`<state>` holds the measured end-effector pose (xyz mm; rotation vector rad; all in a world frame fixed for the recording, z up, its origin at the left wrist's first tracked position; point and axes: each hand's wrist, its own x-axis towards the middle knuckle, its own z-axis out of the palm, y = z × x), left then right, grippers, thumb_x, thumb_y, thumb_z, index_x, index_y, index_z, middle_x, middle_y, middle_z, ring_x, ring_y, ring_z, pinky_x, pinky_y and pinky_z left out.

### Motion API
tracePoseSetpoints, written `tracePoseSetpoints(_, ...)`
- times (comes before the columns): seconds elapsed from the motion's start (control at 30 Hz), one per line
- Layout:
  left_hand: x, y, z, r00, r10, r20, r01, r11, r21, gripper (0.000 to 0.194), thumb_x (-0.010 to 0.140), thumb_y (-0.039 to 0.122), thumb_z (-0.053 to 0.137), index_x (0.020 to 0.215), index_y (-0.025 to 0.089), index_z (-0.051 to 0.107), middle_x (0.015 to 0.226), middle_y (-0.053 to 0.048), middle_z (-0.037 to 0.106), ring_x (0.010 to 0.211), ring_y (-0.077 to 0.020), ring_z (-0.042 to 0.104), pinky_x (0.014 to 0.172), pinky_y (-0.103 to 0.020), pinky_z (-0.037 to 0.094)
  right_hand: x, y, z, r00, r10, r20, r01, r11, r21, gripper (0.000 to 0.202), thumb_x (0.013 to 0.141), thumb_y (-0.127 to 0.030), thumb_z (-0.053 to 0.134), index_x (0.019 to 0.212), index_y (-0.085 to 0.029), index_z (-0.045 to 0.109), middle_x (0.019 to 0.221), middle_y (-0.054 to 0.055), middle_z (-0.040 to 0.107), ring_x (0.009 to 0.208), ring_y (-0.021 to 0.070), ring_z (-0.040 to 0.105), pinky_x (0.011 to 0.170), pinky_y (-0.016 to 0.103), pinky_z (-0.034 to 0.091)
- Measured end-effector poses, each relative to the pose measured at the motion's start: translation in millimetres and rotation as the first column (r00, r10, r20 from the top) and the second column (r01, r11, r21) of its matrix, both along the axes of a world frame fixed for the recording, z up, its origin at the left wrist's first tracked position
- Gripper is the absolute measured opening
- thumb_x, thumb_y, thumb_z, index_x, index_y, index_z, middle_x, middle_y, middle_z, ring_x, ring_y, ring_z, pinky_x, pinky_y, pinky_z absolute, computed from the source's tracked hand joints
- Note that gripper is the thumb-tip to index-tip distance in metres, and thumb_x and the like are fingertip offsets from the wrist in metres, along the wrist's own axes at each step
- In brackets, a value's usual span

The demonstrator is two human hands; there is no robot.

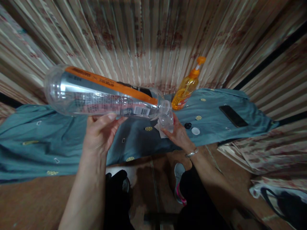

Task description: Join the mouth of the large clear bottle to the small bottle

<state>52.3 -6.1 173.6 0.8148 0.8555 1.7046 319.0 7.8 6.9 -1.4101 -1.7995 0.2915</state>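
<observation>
A large clear plastic bottle (103, 95) with an orange and silver label lies nearly level in the air, its mouth to the right. My left hand (102, 129) is closed on the underside of this bottle near its middle. In my right hand (177, 132) is a small clear plastic container (166, 122), held just under the bottle's open mouth. A bit of white tissue or paper (161, 131) shows beside that container. Whether liquid runs between the two cannot be made out.
A pump bottle (183, 95) of orange liquid stands behind on the teal cloth (134, 143). To the right lie a black cap (188, 125), a white round lid (195, 131) and a dark phone (233, 116). A pleated curtain (148, 41) hangs behind.
</observation>
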Motion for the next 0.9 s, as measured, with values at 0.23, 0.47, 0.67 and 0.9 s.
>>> tracePoseSetpoints(0.23,-0.1,0.7,-0.8,1.000,-0.003,-0.025,0.004,1.000,0.018,0.034,0.045,0.011,0.086,0.068,0.022,0.063,0.065,0.003,0.072,0.067,-0.0192,0.075,0.067,-0.034,0.069,-1.1,-0.8,0.9,1.000,-0.010,0.000,0.010,1.000,0.017,0.091,0.094,-0.061,0.069,0.163,-0.015,0.034,0.157,0.024,0.059,0.143,0.0381,0.062,0.116,0.059,0.055)
tracePoseSetpoints(0.47,3.6,-0.8,2.8,1.000,-0.011,-0.017,0.011,1.000,0.029,0.035,0.044,0.010,0.086,0.068,0.024,0.065,0.063,0.003,0.072,0.068,-0.0202,0.075,0.068,-0.035,0.070,-1.0,-1.0,-0.2,1.000,-0.010,0.019,0.010,1.000,0.020,0.093,0.094,-0.064,0.069,0.165,-0.017,0.031,0.158,0.023,0.059,0.144,0.0392,0.061,0.117,0.061,0.054)
tracePoseSetpoints(0.67,1.0,-0.7,1.5,1.000,0.010,-0.012,-0.010,1.000,0.010,0.033,0.043,0.009,0.085,0.063,0.022,0.063,0.067,0.002,0.073,0.069,-0.0189,0.073,0.064,-0.032,0.068,-1.0,0.2,-1.5,1.000,-0.003,0.007,0.003,0.999,0.034,0.092,0.095,-0.066,0.066,0.164,-0.015,0.034,0.156,0.024,0.061,0.142,0.0386,0.063,0.115,0.060,0.056)
tracePoseSetpoints(0.9,0.7,0.5,1.2,1.000,0.017,-0.017,-0.017,1.000,-0.001,0.033,0.042,0.010,0.085,0.060,0.021,0.059,0.058,0.004,0.066,0.068,-0.0181,0.073,0.065,-0.031,0.068,0.6,0.9,-3.4,1.000,-0.014,0.020,0.014,1.000,0.014,0.092,0.093,-0.064,0.069,0.164,-0.018,0.033,0.156,0.022,0.061,0.141,0.0399,0.063,0.113,0.061,0.057)
